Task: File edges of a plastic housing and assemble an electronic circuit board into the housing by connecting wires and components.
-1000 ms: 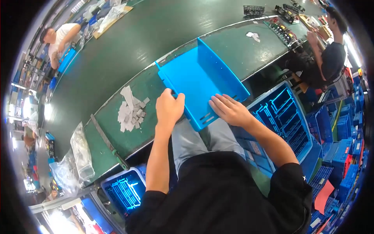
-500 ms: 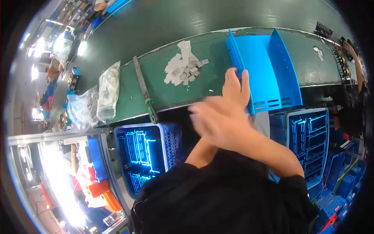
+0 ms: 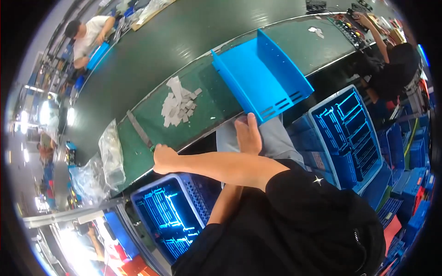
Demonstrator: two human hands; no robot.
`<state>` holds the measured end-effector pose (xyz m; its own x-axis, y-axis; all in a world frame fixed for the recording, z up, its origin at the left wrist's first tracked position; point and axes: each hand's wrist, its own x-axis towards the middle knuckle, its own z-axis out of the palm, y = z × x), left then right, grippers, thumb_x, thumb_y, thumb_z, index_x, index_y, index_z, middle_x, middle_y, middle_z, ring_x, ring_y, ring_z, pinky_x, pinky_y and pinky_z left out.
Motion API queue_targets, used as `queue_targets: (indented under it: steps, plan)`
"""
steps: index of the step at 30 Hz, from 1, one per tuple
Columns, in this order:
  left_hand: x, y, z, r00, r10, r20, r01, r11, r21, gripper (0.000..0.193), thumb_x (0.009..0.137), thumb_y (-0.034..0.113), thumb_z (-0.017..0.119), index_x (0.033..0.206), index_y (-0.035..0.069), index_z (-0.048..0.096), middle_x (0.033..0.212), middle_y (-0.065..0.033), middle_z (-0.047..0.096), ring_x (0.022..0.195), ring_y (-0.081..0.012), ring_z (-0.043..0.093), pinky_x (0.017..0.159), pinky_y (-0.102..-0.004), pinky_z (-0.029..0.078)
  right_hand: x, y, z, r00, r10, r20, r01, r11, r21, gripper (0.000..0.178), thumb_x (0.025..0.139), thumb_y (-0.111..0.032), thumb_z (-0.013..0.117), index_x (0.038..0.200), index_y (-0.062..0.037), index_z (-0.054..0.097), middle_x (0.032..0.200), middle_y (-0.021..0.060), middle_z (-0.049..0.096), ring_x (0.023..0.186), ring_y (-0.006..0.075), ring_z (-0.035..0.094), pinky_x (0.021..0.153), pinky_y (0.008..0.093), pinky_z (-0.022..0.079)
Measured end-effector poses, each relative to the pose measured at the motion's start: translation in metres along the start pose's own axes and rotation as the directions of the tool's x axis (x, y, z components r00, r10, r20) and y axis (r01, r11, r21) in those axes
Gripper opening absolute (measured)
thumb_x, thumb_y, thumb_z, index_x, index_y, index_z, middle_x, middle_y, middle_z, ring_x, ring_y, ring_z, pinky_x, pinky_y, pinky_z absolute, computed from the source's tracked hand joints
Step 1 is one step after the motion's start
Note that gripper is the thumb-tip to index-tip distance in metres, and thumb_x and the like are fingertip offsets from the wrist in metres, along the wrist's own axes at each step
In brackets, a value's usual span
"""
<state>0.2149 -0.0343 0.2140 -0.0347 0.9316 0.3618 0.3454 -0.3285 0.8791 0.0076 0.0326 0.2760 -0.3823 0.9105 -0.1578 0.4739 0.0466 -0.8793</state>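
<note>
Blue tray poking past table's near edge, left hand loosely open at tray's corner, right hand closed round tool

A knife lies left of a blue tray.

Open bench between pale scraps and blue tray — right forearm lies across the near side
</note>
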Motion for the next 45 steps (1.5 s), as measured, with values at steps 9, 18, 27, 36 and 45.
queue_targets:
  steps: [9,18,27,36,45]
  plan:
    - [0.062,0.056,-0.009,0.732,-0.652,0.196,0.669,0.743,-0.028,0.071,0.084,0.045,0.076,0.116,-0.012,0.048,0.1,-0.0207,0.063,0.079,-0.0232,0.064,0.069,-0.0338,0.053,-0.134,-0.025,-0.237,0.945,-0.236,0.224,-0.023,0.638,0.77,0.022,0.085,-0.021,0.063,0.087,0.0005,0.061,0.069,0.0047,0.054,0.06,0.0124,0.05,0.055,0.0295,0.04]
    - [0.162,0.095,-0.008,0.902,-0.376,0.211,0.365,0.926,0.091,0.058,0.086,0.047,0.071,0.104,-0.007,0.064,0.094,-0.0133,0.066,0.087,-0.0199,0.061,0.081,-0.0352,0.048,-0.32,0.089,-0.365,0.437,0.231,-0.869,-0.036,0.97,0.24,0.038,0.094,-0.014,0.057,0.129,-0.0001,0.057,0.071,-0.0026,0.05,0.055,0.0031,0.045,0.05,0.019,0.034]
    - [0.252,0.218,0.079,0.87,-0.231,0.436,-0.102,0.78,0.617,0.094,0.063,0.078,0.073,0.092,-0.011,0.059,0.081,-0.0213,0.067,0.081,-0.0316,0.07,0.076,-0.0418,0.054,-0.353,0.136,-0.358,0.546,0.276,-0.791,-0.42,0.907,0.026,0.05,0.096,-0.005,0.051,0.145,-0.0118,0.049,0.084,0.0163,0.06,0.08,0.0274,0.06,0.073,0.037,0.046]
    - [0.253,0.222,0.205,0.87,-0.028,0.493,-0.404,0.535,0.743,0.085,0.069,0.07,0.072,0.092,-0.012,0.067,0.091,-0.0233,0.071,0.087,-0.0302,0.072,0.079,-0.0394,0.055,-0.35,0.147,-0.334,0.681,0.347,-0.645,-0.483,0.875,-0.04,0.049,0.094,-0.012,0.054,0.142,-0.0153,0.051,0.082,0.0201,0.058,0.069,0.0403,0.059,0.064,0.0491,0.046]
    - [0.243,0.232,0.227,0.881,-0.068,0.467,-0.363,0.536,0.762,0.112,0.067,0.075,0.071,0.123,-0.019,0.047,0.108,-0.0264,0.068,0.101,-0.0338,0.069,0.087,-0.0403,0.055,-0.35,0.17,-0.328,0.685,0.451,-0.573,-0.574,0.817,-0.044,0.054,0.093,-0.015,0.054,0.146,-0.0143,0.043,0.085,0.0228,0.061,0.066,0.0416,0.063,0.063,0.0499,0.051]
